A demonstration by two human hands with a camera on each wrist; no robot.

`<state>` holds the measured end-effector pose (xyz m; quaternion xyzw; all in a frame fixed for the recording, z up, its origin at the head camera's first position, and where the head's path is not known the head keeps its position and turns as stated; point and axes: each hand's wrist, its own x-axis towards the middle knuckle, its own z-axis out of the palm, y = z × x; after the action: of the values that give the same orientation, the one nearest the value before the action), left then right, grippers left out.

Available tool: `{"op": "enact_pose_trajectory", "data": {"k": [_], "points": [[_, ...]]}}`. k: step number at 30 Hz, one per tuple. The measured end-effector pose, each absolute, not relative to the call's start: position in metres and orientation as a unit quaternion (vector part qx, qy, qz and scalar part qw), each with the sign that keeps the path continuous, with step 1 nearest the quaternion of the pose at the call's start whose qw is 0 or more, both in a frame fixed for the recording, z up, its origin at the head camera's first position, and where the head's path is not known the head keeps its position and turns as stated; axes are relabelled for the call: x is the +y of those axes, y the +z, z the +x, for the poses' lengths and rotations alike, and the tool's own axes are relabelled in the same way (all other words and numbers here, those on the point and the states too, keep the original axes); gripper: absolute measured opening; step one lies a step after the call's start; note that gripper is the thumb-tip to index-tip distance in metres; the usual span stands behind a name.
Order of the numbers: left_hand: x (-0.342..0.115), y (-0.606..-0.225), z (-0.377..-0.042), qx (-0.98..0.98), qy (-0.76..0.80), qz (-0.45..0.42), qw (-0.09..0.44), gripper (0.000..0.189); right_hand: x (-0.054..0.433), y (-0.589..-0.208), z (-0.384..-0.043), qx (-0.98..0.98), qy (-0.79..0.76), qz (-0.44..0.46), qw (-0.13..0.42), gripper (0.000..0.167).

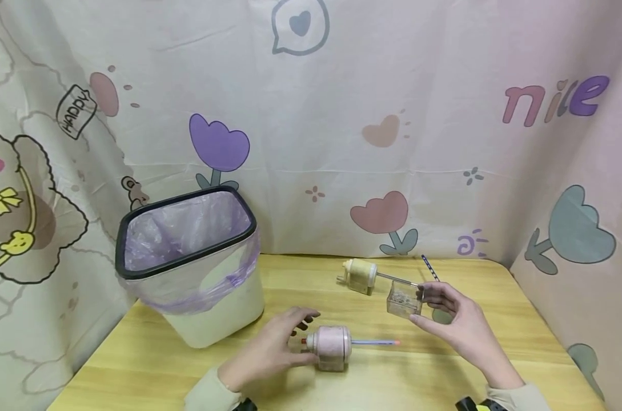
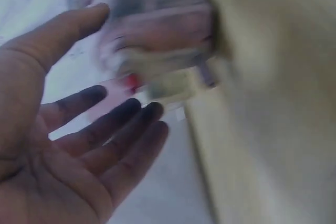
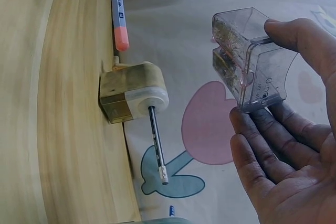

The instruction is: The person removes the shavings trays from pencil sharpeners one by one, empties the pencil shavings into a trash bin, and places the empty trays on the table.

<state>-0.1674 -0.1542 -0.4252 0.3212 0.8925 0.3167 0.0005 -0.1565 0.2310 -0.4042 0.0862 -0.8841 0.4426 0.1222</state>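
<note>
My right hand [image 1: 457, 322] pinches a clear plastic shavings box [image 1: 404, 298] between thumb and fingers, above the table. Pencil shavings show inside the box [image 3: 252, 59] in the right wrist view. My left hand [image 1: 275, 349] is beside a pink pencil sharpener [image 1: 332, 344], its fingers loosely bent and apart near the crank end. A pencil [image 1: 374, 342] with a pink end sticks out of that sharpener to the right. The left wrist view is blurred; there the pink sharpener [image 2: 160, 24] appears close to the thumb, and contact is unclear.
A yellow sharpener [image 1: 360, 275] holding a dark pencil [image 1: 397, 279] stands farther back. Behind my right hand, a greenish rounded object [image 1: 441, 315] and a blue patterned pencil [image 1: 430, 267] are partly hidden. A lined bin [image 1: 228, 322] stands left. A printed curtain [image 1: 311, 114] hangs behind the table.
</note>
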Motion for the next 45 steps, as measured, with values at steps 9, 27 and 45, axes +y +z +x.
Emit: {"op": "enact_pose_trajectory", "data": {"k": [9,27,45], "points": [[-0.187,-0.362,-0.142,0.864,0.305,0.377,-0.136,0.045,0.235,-0.4,-0.156,-0.89,0.433,0.08,0.118,0.064],[-0.268,-0.279,-0.103,0.837,0.341,0.219,-0.367,0.051,0.23,-0.377,-0.166,-0.897,0.409,0.097,0.136,0.063],[-0.329,-0.28,-0.122,0.818,0.426,-0.054,-0.382,0.048,0.212,-0.357,-0.175,-0.893,0.4,0.142,0.151,0.06]]}}
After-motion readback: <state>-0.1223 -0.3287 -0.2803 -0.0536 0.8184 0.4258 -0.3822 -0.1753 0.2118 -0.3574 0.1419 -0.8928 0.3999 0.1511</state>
